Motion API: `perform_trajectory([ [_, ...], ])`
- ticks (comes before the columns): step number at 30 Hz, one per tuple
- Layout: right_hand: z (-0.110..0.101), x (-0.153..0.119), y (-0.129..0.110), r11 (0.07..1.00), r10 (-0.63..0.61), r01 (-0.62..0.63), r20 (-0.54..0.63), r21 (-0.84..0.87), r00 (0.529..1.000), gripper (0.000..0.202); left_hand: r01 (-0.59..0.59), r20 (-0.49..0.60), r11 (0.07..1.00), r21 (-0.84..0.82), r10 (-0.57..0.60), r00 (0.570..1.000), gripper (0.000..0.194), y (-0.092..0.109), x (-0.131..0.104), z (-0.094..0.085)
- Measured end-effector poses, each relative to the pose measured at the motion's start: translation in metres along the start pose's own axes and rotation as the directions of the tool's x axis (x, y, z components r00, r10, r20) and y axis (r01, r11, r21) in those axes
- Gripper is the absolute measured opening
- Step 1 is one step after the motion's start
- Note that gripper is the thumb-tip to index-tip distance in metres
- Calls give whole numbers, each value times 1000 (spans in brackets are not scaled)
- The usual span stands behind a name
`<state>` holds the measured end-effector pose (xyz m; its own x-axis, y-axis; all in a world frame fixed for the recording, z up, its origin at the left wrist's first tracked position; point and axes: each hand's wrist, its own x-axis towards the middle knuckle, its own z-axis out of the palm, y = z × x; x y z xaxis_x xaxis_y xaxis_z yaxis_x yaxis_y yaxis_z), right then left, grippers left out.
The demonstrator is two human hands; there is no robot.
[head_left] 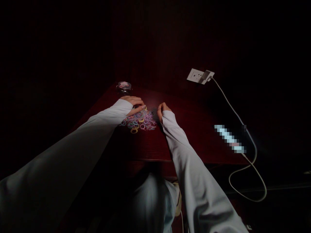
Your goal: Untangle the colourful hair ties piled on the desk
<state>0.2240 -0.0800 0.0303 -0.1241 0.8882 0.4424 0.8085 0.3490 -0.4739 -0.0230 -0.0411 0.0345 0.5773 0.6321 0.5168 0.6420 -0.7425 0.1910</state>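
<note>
In the middle of a very dark room stands a dark red table (145,153), its near edge lit weakly. Over it reach two long pale sleeves, the left sleeve (80,145) and the right sleeve (189,161), and below the edge one sees light trousers (154,200). At the right side a white cable (261,181) hangs in a loop beyond the table.

On the table, between and slightly before the hands, lies the pile of small coloured bands (147,122), mostly purple and pink, loosely spread. On the right part of the table there is a long pale object (228,137), covered by pixels, so I cannot say what it is.

The left hand (134,104) rests at the upper left of the pile, with bent fingers and the thumb near them; whether they are clamped on a band, I cannot tell. The right hand (164,109) is just beside the pile, its fingers curled together; what is between them is hidden.

On the wall is a white socket (194,76). Behind the left hand stands a round jar (123,86) with a pinkish top. An adapter (208,76) sits in the socket. Smallest is a yellow ring (133,130) at the pile's near edge.
</note>
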Motion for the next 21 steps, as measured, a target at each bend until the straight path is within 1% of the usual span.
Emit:
perform_trajectory([
  [3, 1, 1, 1, 1000, 0, 0, -8, -12, 1000, 13, -8, -9, 1000, 3, 8, 1000, 49, -3, 1, 4],
  [6, 2, 1, 2, 1000, 3, -3, -2, -26, 1000, 14, -17, -13, 1000, 10, 17, 1000, 49, -3, 1, 4],
  [9, 2, 1, 3, 1000, -17, 17, -6, -19, 1000, 14, -10, -9, 1000, 15, 10, 1000, 49, 0, -1, -1],
  [13, 4, 2, 4, 998, -48, 49, -26, 26, 998, 16, -29, 45, 1000, -3, 29, 999, 48, 6, -3, -11],
  [15, 6, 2, 6, 997, -55, 57, -28, 46, 998, 14, -30, 49, 1000, -7, 31, 998, 47, 8, -4, -16],
  [21, 11, 2, 8, 989, -111, 112, -16, 100, 994, 15, -30, 59, 1000, -5, 30, 998, 46, 11, -5, -20],
])
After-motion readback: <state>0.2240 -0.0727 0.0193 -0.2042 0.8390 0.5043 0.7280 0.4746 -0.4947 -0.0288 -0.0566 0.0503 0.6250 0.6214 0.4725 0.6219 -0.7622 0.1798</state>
